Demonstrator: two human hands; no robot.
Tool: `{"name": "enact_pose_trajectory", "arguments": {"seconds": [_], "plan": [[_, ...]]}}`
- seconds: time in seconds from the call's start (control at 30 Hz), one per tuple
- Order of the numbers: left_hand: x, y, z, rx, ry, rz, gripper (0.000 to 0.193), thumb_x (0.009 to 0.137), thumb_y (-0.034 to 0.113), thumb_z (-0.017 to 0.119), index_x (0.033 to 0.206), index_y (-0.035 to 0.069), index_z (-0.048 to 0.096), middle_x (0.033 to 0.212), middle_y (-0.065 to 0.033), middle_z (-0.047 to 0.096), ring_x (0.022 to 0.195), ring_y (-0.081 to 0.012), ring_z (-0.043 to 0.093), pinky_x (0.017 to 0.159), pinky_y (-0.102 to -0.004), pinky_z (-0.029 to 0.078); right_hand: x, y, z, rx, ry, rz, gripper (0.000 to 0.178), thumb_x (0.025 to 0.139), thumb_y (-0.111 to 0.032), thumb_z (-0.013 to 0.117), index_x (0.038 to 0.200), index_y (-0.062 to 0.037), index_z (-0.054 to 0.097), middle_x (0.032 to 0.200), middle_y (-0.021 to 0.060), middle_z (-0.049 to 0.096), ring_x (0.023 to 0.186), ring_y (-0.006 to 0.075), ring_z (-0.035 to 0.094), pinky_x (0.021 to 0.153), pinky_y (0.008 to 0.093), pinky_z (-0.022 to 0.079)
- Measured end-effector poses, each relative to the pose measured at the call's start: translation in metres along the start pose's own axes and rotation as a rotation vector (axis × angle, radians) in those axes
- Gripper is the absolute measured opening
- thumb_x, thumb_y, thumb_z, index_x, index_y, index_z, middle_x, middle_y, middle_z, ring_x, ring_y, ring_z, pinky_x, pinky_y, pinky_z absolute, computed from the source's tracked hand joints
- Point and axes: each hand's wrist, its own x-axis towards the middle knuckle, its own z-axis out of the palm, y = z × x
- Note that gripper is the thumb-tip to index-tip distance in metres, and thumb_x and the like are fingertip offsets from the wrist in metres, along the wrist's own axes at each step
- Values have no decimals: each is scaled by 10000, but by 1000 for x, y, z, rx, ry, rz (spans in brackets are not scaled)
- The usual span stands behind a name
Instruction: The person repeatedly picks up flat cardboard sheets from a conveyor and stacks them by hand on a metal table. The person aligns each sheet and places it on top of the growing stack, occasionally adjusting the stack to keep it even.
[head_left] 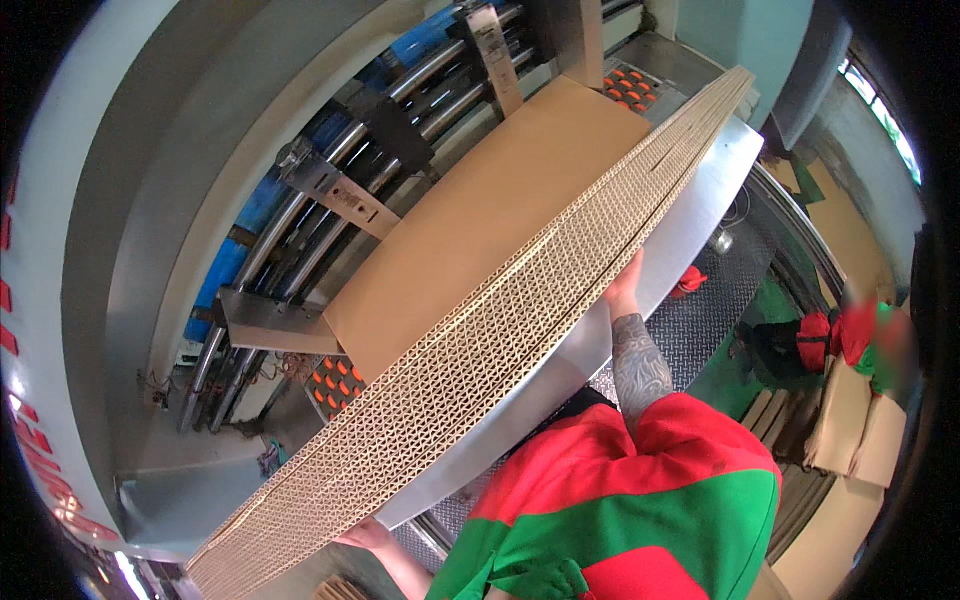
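A long stack of corrugated cardboard sheets (480, 320) runs slantwise across the view, its fluted edges facing me. My left hand (368, 534) grips the near side of the stack toward its lower left end. Farther up along the same side, my right hand (624, 286) holds the stack, with most of its fingers hidden by the cardboard. Beyond the stack, a flat brown cardboard sheet (490, 220) lies against the metal guides of a machine. A smooth metal table (705, 195) shows under the near side of the stack.
Metal guide brackets (350, 195) and shiny rollers (300, 265) line the machine's far side. Orange roller pads (336, 385) sit by the sheet. A tread-plate floor (715, 320) lies at right, where another person (840, 335) stands near cardboard piles (845, 420).
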Motion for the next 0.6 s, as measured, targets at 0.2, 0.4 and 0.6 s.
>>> {"name": "enact_pose_trajectory", "arguments": {"seconds": [0.2,0.4,0.6], "plan": [[-57,-14,29,-106,346,-213,749,1143,584,415,1449,-97,484,1415,-259,571,1241,-332,624,1047,-498,522,-4,2,-12,-161,117,-58,782,1084,-703,361,1571,-113,518,1503,140,616,1353,373,600,1134,544,504],[-100,-91,34,250,103,-243,696,1154,515,423,1369,-133,564,1306,-257,659,1187,-328,635,1003,-479,520,-10,2,-65,-400,167,-69,893,1078,-760,339,1691,-112,355,1710,121,419,1530,352,438,1245,506,391],[-131,-140,98,-29,53,-935,724,1121,545,535,1366,-130,627,1291,-246,722,1146,-346,694,1001,-486,544,-16,7,-117,-888,506,-160,1048,1029,-822,404,1593,60,455,1629,217,514,1457,384,525,1184,482,441]]}}
